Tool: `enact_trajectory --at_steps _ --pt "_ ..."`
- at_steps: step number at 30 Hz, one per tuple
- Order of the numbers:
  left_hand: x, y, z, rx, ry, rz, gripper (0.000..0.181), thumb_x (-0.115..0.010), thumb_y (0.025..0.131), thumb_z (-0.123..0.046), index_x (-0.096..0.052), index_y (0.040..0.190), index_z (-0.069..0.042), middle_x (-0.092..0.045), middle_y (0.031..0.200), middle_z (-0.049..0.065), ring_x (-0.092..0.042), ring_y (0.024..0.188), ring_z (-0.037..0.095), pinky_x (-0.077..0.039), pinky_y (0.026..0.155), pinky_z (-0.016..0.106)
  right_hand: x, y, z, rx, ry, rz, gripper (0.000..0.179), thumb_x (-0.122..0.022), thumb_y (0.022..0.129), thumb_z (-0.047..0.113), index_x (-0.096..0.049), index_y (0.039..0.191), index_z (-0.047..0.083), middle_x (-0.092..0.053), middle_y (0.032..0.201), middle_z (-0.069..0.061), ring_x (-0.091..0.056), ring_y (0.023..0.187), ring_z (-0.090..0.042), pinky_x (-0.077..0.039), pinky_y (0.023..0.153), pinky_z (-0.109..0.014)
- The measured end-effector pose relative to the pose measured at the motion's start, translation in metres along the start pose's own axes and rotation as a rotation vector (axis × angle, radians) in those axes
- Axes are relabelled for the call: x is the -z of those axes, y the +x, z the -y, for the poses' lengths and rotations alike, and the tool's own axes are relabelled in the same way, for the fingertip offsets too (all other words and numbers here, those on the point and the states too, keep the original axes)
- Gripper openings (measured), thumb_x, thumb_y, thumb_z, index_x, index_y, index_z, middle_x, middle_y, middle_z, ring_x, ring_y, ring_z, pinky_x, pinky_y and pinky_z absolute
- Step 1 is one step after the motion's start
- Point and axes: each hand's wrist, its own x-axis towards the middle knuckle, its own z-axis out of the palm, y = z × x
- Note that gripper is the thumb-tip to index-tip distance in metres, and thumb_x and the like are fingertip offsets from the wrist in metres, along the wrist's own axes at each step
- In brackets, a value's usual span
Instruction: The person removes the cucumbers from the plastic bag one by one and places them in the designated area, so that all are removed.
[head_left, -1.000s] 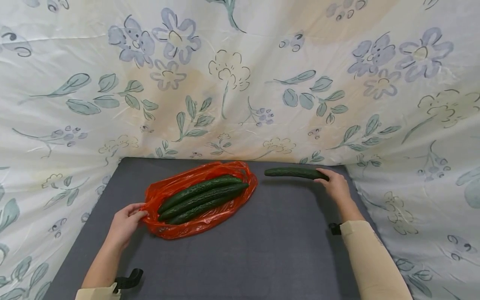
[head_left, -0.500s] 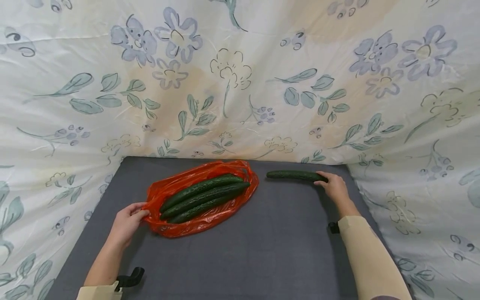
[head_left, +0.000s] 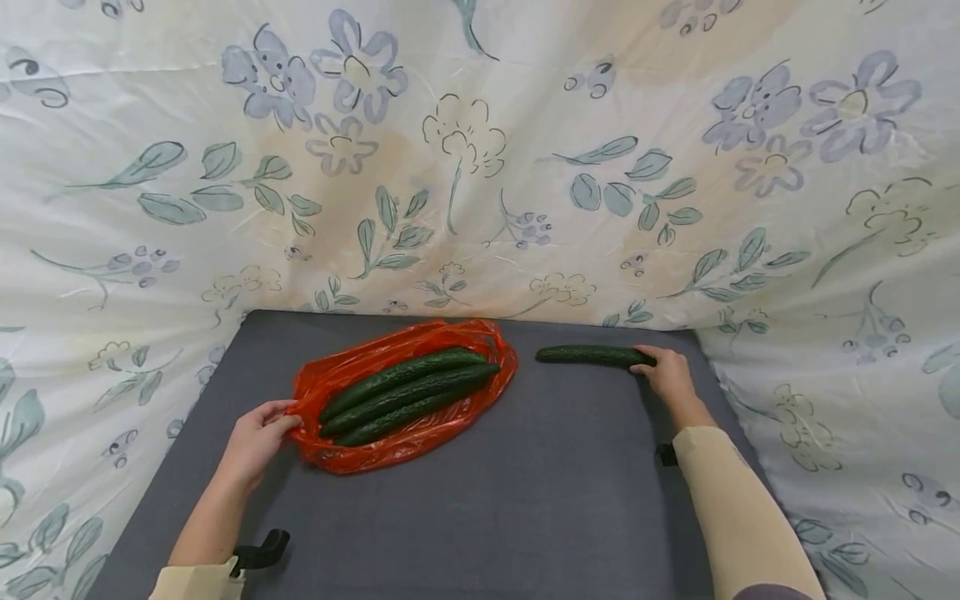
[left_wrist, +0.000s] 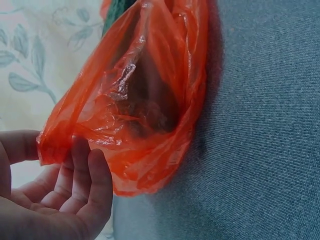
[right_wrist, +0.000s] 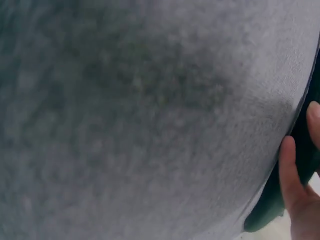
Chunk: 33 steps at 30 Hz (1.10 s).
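An orange-red plastic bag [head_left: 420, 454] lies at the left of the table with several dark green cucumbers [head_left: 408, 396] side by side in its open middle. At its near-left end my left hand [head_left: 257, 442] pinches the gathered plastic; the left wrist view shows the bag [left_wrist: 150, 120] held between thumb and fingers. To the right of the bag, apart from it, a single cucumber [head_left: 585, 355] lies crosswise near the back edge. My right hand [head_left: 671, 379] grips its right end, and in the right wrist view the fingers [right_wrist: 289, 170] curl about the cucumber [right_wrist: 265, 210].
The dark grey tabletop [head_left: 465, 525] meets a floral cloth [head_left: 480, 208] that rises behind it and along both sides. Black wrist mounts stick out near each sleeve, one at the left wrist [head_left: 262, 550] and one at the right [head_left: 665, 454].
My right hand has lowered the single cucumber slightly toward the table, drawing it a little nearer to me. The left hand and the bag stay about where they were.
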Motion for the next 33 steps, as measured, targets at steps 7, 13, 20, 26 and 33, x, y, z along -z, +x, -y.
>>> enact_trajectory --at_steps 7,13,20,26,33 --pt "-0.002 -0.001 -0.004 0.012 0.005 0.011 0.045 -0.054 0.105 -0.020 -0.049 0.140 0.007 -0.070 0.111 0.012 -0.063 0.085 0.002 -0.058 0.082 0.028 0.000 0.001 0.009 -0.043 -0.036 0.035 0.058 -0.070 0.096 0.018 -0.049 0.149 0.008 -0.046 0.147 -0.032 -0.039 0.133 -0.057 -0.033 0.107 -0.068" --pt "-0.003 -0.001 -0.007 0.015 0.005 0.007 0.045 -0.053 0.105 -0.020 -0.049 0.141 0.007 -0.069 0.113 0.014 -0.063 0.085 0.002 -0.058 0.082 0.029 0.003 0.001 0.016 -0.047 -0.014 0.073 0.064 -0.069 0.095 0.009 -0.043 0.153 0.008 -0.038 0.156 -0.025 -0.033 0.140 -0.052 -0.032 0.110 -0.066" --pt "0.000 -0.001 -0.006 0.010 -0.012 0.016 0.045 -0.054 0.105 -0.020 -0.049 0.141 0.007 -0.071 0.113 0.013 -0.065 0.085 0.003 -0.059 0.084 0.031 0.005 -0.001 0.018 -0.039 -0.001 0.062 0.069 -0.072 0.093 0.015 -0.041 0.155 0.013 -0.036 0.157 -0.025 -0.033 0.141 -0.052 -0.033 0.109 -0.067" --pt "0.001 -0.002 -0.003 0.014 -0.004 0.018 0.046 -0.054 0.105 -0.021 -0.048 0.141 0.007 -0.071 0.113 0.012 -0.065 0.085 0.003 -0.058 0.083 0.028 0.013 -0.004 0.036 -0.010 0.050 0.032 0.074 -0.074 0.092 0.018 -0.039 0.156 0.018 -0.035 0.159 -0.023 -0.034 0.141 -0.050 -0.038 0.106 -0.066" --pt "0.002 -0.002 0.002 0.022 0.002 0.021 0.046 -0.053 0.105 -0.021 -0.047 0.142 0.007 -0.071 0.110 0.010 -0.064 0.085 0.004 -0.058 0.081 0.027 0.020 -0.009 0.066 0.040 0.064 0.012 0.070 -0.075 0.092 0.024 -0.043 0.154 0.013 -0.039 0.157 -0.023 -0.038 0.140 -0.047 -0.040 0.106 -0.063"
